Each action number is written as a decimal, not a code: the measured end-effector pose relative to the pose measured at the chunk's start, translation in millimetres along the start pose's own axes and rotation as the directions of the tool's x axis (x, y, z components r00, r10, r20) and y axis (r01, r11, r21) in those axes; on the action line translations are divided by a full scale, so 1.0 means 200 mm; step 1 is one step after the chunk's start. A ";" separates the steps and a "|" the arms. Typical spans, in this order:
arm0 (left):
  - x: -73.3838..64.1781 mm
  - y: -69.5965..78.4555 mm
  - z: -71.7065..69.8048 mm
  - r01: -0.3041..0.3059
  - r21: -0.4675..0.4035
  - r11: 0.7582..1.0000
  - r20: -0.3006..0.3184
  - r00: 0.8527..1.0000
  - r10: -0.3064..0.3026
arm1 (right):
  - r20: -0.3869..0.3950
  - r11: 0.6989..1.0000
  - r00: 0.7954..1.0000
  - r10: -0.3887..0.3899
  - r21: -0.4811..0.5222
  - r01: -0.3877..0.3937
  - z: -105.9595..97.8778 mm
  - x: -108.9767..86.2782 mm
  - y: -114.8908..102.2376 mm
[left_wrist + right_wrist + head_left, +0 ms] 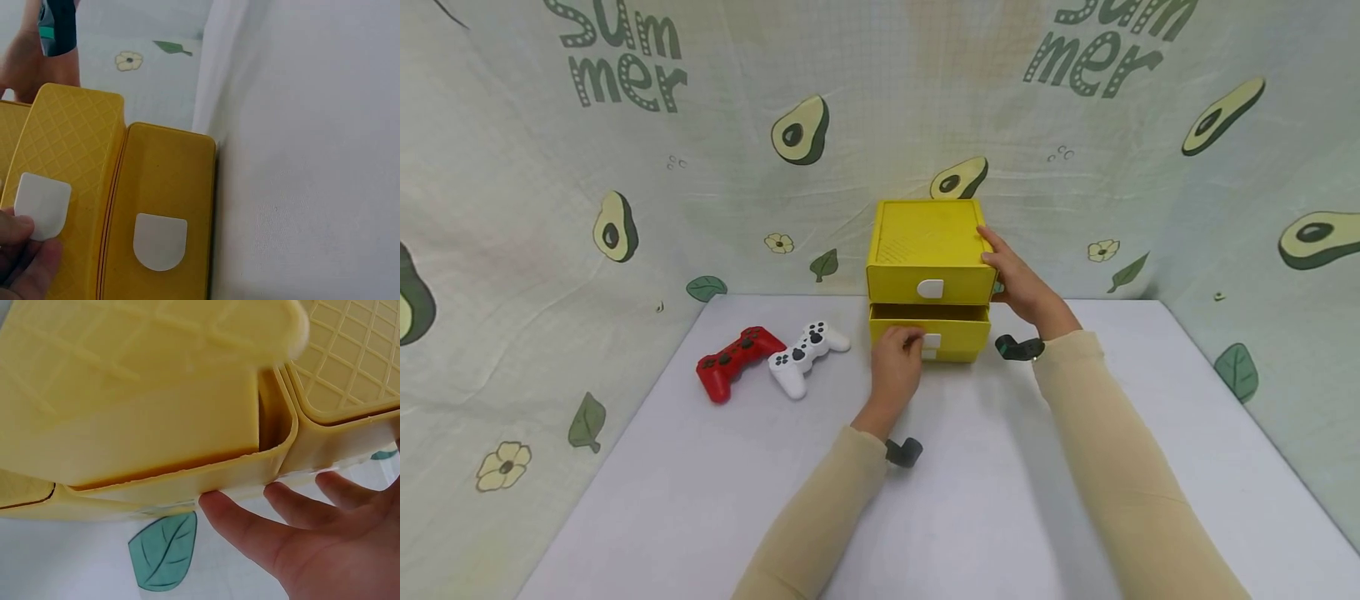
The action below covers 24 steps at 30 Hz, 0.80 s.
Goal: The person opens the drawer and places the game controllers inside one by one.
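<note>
A yellow drawer box (928, 233) stands at the back middle of the white table (970, 500). My left hand (901, 352) pinches the white tab (39, 203) of the middle drawer (951, 327), which sticks out a little; my fingertips (22, 250) lie on the tab's edge. Below it the bottom drawer (165, 187) sits flush, with its own tab (160, 240). The top drawer (930, 283) is closed. My right hand (1015, 279) rests flat against the box's right side, with its straight fingers (250, 528) lying along the box's edge (187, 487).
A red game controller (733, 360) and a white one (805, 357) lie side by side on the table, left of the box. Avocado-print cloth walls (550, 250) close in the table at the back and on both sides.
</note>
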<state>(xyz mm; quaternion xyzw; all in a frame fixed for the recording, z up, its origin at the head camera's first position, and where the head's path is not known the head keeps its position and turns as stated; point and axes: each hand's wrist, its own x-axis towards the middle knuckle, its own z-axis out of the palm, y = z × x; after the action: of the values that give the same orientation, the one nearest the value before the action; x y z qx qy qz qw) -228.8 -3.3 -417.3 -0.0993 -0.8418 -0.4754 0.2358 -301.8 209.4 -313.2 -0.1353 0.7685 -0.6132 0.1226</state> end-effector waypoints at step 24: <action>-0.09 0.01 -0.09 -0.052 0.016 0.999 0.061 0.997 0.051 | 0.051 0.999 0.998 0.020 -0.042 -0.018 -0.02 0.00 -0.01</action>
<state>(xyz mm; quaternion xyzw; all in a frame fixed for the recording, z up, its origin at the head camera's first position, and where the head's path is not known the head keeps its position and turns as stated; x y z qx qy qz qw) -207.8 -16.7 -417.4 -0.1333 -0.8500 -0.4583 0.2230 -304.1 213.3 -311.2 -0.1462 0.7789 -0.5923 0.1455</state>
